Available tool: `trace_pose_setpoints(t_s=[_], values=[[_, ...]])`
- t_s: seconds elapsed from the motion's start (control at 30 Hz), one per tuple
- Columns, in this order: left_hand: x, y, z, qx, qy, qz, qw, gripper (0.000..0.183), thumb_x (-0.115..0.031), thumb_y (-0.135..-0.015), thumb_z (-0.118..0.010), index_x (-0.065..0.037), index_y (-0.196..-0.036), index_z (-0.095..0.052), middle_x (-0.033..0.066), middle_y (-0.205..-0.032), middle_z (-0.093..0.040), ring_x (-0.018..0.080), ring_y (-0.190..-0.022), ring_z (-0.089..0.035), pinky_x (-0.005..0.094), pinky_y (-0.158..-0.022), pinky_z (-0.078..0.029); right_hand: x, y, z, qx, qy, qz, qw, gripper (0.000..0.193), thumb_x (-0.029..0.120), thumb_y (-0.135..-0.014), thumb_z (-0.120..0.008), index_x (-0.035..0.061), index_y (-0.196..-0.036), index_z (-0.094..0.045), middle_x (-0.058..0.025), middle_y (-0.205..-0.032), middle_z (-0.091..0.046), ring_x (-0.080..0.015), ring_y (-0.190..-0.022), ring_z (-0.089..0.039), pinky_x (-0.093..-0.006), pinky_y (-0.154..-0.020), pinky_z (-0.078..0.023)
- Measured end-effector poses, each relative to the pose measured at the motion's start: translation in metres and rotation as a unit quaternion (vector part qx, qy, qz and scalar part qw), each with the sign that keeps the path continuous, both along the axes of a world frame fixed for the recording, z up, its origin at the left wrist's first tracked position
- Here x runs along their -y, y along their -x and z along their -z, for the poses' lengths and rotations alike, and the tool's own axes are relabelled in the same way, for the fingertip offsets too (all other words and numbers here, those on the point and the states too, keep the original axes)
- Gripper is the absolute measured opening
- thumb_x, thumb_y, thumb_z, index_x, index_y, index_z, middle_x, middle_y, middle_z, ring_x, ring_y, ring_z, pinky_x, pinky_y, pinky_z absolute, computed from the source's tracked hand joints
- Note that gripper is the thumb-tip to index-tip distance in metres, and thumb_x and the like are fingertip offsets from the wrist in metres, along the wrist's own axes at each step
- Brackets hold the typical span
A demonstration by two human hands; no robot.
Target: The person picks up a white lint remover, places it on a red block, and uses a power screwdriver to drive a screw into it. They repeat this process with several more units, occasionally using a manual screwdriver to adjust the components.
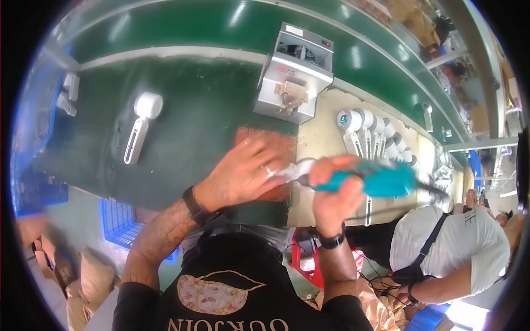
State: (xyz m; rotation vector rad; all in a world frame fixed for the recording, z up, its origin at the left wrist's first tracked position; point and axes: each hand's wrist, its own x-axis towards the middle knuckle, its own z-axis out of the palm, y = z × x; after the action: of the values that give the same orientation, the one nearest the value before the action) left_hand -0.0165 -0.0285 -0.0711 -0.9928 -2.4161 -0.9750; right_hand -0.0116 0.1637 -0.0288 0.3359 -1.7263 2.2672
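My right hand (338,196) is wrapped round a teal electric screwdriver (389,179), held level with its tip end to the left. A cable trails from the tool's right end. My left hand (243,168) is closed on a small white handheld device (305,167), partly hidden by the fingers and blurred. The screwdriver's tip end is right at this device; whether they touch I cannot tell. Beneath the left hand lies a reddish-brown mat (276,144). Another white handheld device (148,106), with a round head and slotted handle, lies on the green bench to the left.
A grey boxy machine (292,80) stands at the bench's back. Several similar white devices lie in a row on the cream surface (317,135) at right. Below the bench are a blue crate (122,223) and a red bag (305,256). A co-worker in a white shirt (436,243) sits at right.
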Motion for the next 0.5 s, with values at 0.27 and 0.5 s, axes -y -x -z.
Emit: trace_pose_setpoints(t_s=[0.27, 0.5], values=[[0.031, -0.03, 0.001, 0.167, -0.111, -0.031, 0.979, 0.04, -0.013, -0.08, -0.084, -0.007, -0.117, -0.069, 0.0073, -0.107, -0.067, 0.0278, -0.097, -0.065, 0.0383, -0.083, -0.056, -0.021, -0.026, -0.013, -0.055, 0.06, 0.07, 0.994, 0.06, 0.067, -0.1, -0.043, 0.0095, -0.11, -0.059, 0.0016, -0.066, -0.044, -0.011, -0.057, -0.039, -0.0276, -0.055, -0.032], [0.05, -0.036, 0.01, 0.234, -0.198, -0.049, 0.951, 0.035, -0.014, -0.08, -0.086, -0.004, -0.111, -0.073, 0.0132, -0.108, -0.072, 0.0268, -0.095, -0.071, 0.0343, -0.083, -0.057, -0.016, -0.034, -0.008, -0.068, 0.032, 0.081, 0.994, 0.063, 0.068, -0.1, -0.042, 0.009, -0.113, -0.062, 0.0023, -0.066, -0.044, -0.0104, -0.057, -0.038, -0.0265, -0.056, -0.031]])
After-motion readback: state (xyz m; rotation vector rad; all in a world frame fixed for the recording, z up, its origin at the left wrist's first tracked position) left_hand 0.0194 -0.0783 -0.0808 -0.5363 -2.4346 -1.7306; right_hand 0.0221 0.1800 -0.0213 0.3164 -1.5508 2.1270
